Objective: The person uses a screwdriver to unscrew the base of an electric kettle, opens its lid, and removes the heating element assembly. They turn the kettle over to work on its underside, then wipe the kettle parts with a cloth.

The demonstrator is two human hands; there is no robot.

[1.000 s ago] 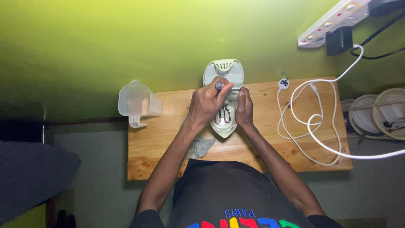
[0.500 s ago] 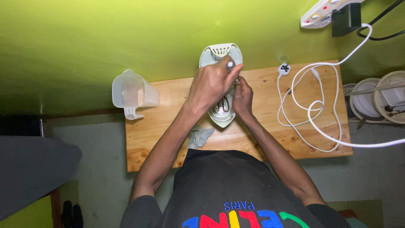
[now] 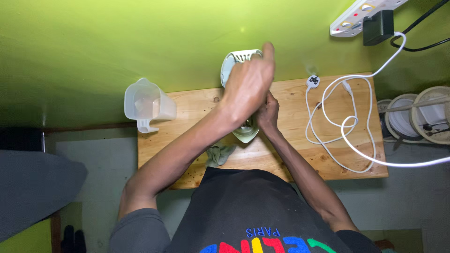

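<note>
Both hands are kept on a pale green clothes iron lying at the back middle of the wooden table, against the green wall. The left hand is laid over the iron's top, fingers curled, though what they grip cannot be told. The right hand is closed on its lower body. A clear plastic jug stands well apart, a white cord coiled opposite.

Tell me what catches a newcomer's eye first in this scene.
The two hands meet mid-table over a pale green clothes iron: the left hand raised above it, the right hand lower beside it. A clear plastic jug sits at the wooden table's left corner, and a white cord loops on the right.
</note>
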